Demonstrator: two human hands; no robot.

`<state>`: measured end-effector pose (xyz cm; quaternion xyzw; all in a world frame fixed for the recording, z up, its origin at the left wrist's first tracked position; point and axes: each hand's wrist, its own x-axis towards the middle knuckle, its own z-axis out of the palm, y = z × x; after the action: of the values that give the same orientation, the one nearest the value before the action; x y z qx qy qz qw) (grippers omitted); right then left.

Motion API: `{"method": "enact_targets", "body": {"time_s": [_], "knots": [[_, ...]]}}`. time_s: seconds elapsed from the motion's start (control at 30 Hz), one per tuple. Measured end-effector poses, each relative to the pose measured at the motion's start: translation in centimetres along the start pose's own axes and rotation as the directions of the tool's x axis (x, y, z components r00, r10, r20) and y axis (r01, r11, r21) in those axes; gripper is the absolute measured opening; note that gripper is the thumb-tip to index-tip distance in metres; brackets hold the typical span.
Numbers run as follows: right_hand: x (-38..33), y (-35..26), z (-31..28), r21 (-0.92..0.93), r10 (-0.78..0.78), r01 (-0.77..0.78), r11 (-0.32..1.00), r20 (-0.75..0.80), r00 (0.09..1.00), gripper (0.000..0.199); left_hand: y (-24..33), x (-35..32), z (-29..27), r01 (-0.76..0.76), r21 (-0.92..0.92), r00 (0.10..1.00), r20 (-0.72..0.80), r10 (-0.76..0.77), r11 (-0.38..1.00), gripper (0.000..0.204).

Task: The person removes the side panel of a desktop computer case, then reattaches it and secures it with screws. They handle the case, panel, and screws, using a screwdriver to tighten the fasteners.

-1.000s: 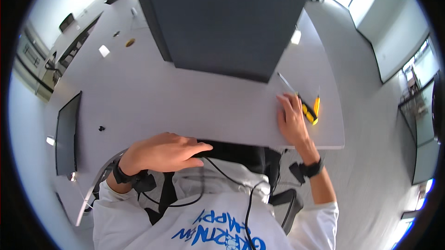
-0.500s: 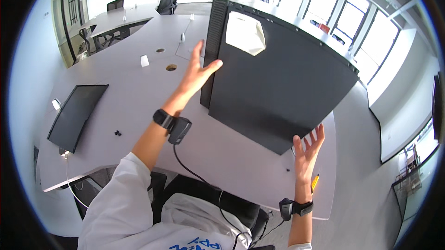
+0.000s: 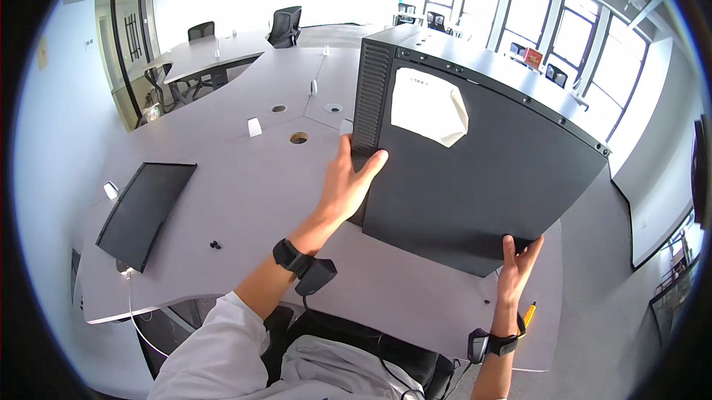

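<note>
At lower right a yellow handle peeks out behind a black wrist strap, and the right hand grips the bottom edge of a matte charcoal computer case, right of centre. The left hand clasps its ribbed strip, some fingertips beyond my sight, and a flat panel bearing creased cream paper conceals the inside. Beyond, round holes pierce the smooth grey table, and glare blurs the tall windows at upper right.

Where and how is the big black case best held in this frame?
Probably by opposite sides: the left grip from the left on the ribbed edge of the black case, the right grip from the right, low on its right side. Its broad face is flat and no handle shows, so holding both sides looks steadier.
</note>
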<state>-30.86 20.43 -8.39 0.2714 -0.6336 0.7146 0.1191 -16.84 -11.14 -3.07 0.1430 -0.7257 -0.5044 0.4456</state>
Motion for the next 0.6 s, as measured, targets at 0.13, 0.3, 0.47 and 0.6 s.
{"method": "enact_targets", "body": {"time_s": [0.13, 0.3, 0.47, 0.6], "knots": [[0.1, 0.7, 0.1, -0.093, -0.135, 0.127, 0.988, -0.094, 0.986, 0.058, 0.3, -0.9, -0.5, -0.029, -0.052, 0.998, 0.050, 0.031, 0.998, 0.063], [0.2, 1.6, 0.0, -0.117, -0.187, 0.166, 0.979, -0.194, 0.963, 0.048, -0.5, -1.4, -0.4, -0.139, -0.002, 0.988, 0.061, 0.139, 0.990, 0.079], [1.1, 2.0, -0.4, 0.065, -0.130, 0.150, 0.986, -0.244, 0.961, 0.034, -1.8, -1.0, -0.4, -0.299, 0.002, 0.954, 0.022, 0.298, 0.954, 0.085], [1.7, 1.9, -0.4, 0.172, -0.144, 0.193, 0.966, -0.261, 0.955, 0.029, -2.1, -0.6, -0.4, -0.303, -0.062, 0.952, 0.032, 0.306, 0.951, 0.087]]}}
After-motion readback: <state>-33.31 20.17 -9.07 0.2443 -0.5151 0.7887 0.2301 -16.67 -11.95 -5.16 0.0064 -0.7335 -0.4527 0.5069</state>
